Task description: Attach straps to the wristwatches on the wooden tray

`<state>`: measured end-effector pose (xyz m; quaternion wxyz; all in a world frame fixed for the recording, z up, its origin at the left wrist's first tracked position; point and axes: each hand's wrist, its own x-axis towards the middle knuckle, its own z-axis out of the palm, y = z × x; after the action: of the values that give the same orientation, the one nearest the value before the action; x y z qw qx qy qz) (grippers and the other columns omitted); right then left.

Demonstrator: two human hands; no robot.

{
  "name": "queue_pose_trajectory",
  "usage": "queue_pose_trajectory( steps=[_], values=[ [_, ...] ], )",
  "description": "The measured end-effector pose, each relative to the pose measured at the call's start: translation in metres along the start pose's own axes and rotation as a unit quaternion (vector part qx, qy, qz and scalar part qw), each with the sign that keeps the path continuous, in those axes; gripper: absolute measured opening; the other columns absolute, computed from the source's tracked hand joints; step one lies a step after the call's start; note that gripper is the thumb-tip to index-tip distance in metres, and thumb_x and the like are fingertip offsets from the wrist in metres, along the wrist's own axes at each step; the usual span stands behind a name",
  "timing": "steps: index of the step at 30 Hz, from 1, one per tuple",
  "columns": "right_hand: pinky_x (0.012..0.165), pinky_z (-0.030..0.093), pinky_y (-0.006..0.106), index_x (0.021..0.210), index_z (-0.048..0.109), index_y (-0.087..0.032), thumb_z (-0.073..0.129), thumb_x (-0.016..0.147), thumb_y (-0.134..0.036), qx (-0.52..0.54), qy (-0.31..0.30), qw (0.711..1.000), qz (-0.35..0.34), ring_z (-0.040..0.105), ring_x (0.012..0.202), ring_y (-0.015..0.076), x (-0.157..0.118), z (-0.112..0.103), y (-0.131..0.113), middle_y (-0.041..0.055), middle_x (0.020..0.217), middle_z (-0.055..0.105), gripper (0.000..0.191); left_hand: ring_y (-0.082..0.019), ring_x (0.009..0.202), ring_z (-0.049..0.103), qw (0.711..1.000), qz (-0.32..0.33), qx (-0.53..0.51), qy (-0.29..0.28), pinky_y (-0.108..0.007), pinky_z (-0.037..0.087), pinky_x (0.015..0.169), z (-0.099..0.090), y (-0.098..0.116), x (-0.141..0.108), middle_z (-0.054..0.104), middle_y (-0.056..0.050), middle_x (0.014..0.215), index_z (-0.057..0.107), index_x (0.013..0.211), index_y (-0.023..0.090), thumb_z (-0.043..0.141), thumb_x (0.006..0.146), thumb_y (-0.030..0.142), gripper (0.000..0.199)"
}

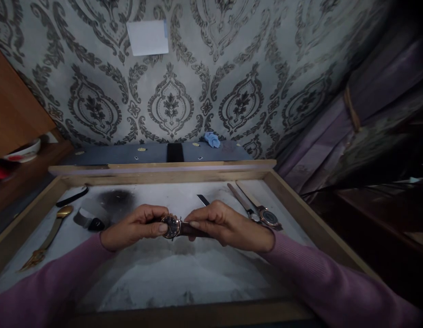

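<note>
A wristwatch with a dark dial, rose-gold case and dark brown strap is held just above the white board. My left hand is closed on its case, the thumb at the edge of the dial. On the right, my right hand is closed around the brown strap, thumb and forefinger pinched close to the case. A thin bright tip shows at those fingertips; I cannot make out what it belongs to. Behind that hand a flat dark strip with a light edge sticks out, its lower end hidden.
Wooden rims frame the board. To the left lie a gold watch, a black strap and a dark-ended grey band. Two watches lie right. Beyond the rim are a black phone-like slab and a crumpled blue cloth.
</note>
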<state>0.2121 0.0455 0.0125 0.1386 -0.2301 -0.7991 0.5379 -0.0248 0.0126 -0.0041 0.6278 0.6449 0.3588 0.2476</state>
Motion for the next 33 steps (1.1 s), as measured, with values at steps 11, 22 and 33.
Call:
queue_pose_trajectory(
  steps=[11,22,33],
  values=[
    [0.044,0.039,0.015,0.088,0.064,-0.01,0.039,0.096,-0.023,-0.017,0.024,0.999,0.044,0.049,0.042,0.006,-0.001,0.012,0.004,-0.0048,0.05,0.047,0.029,-0.013,0.066,0.036,0.995,0.015,0.098,-0.03,-0.025,0.027,0.06,-0.002,-0.002,0.0,0.04,0.002,0.072,0.052,0.082,0.016,0.048,0.091,0.036,0.022],
    [0.051,0.033,0.02,0.074,0.061,-0.012,0.043,0.093,-0.016,-0.115,0.029,0.993,-0.011,0.042,0.053,0.0069,0.002,0.02,0.019,-0.0033,0.057,0.046,0.026,-0.012,0.064,0.037,0.992,-0.041,0.101,-0.063,-0.025,0.03,0.058,0.006,-0.005,-0.002,0.04,0.003,0.069,0.055,0.087,0.016,0.049,0.09,0.037,0.022],
    [0.052,0.033,0.022,0.074,0.057,-0.013,0.038,0.096,-0.022,-0.116,0.029,0.991,-0.055,0.044,0.053,0.0077,0.001,0.019,0.025,-0.0024,0.059,0.046,0.031,-0.012,0.06,0.034,0.996,-0.028,0.081,-0.028,-0.026,0.027,0.055,0.012,-0.015,-0.003,0.039,0.004,0.066,0.059,0.09,0.015,0.047,0.092,0.04,0.028]
  ],
)
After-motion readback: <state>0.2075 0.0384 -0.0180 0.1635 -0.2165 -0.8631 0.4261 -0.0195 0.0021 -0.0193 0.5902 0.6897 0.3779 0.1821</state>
